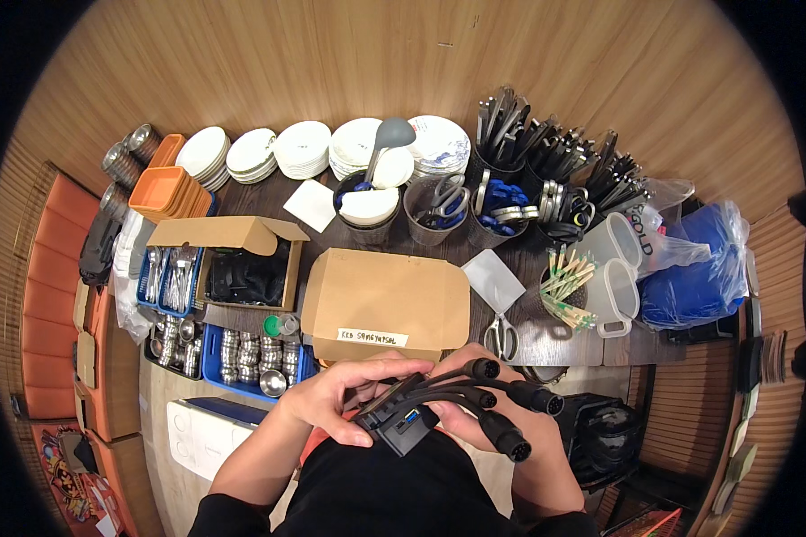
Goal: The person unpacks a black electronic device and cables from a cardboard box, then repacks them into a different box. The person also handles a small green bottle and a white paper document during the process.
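A black electronic box with a blue USB port (403, 426) is held up in front of my body. My left hand (346, 396) grips its left side, the thumb along the lower edge. On the other side my right hand (487, 409) holds the box near its thick black cables (467, 396), which end in several round multi-pin connectors (510, 436). Just beyond the hands lies a brown cardboard box (386, 295) with a handwritten label, on the dark wooden table (255, 194). Left of it, an open cardboard box (225, 231) contains black items (248, 275).
Stacked white plates (302, 149), cups of scissors (443, 201) and black-handled utensils (504, 134) line the table's back. Metal cups fill a blue tray (211, 369) at left. Scissors (502, 335), wrapped sticks (567, 285) and clear plastic pitchers (611, 295) stand or lie at right.
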The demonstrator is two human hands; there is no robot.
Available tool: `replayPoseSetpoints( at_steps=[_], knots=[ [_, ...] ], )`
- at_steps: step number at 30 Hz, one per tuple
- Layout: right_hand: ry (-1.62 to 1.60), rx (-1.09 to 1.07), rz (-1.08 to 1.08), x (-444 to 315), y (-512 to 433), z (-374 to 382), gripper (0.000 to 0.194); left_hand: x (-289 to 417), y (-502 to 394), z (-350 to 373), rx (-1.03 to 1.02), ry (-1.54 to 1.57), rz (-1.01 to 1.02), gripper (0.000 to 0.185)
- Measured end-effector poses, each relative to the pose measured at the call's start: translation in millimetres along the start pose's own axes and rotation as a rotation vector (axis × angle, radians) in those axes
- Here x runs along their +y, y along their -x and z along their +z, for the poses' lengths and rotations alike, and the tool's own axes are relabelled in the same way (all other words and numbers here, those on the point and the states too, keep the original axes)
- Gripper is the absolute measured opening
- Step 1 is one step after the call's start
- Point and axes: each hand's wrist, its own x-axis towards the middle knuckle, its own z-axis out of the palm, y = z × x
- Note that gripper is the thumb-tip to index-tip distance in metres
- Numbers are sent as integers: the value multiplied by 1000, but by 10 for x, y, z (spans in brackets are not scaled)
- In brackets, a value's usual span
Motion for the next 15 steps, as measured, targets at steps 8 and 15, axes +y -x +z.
replayPoseSetpoints(
  at_steps=[8, 15],
  knots=[
    [-84, 33, 17, 53, 0, 47, 20, -46, 24, -14, 42, 14, 12, 104],
    [101, 34, -62, 86, 0, 44, 20, -67, 31, -13, 77, 108, -1, 104]
  ],
)
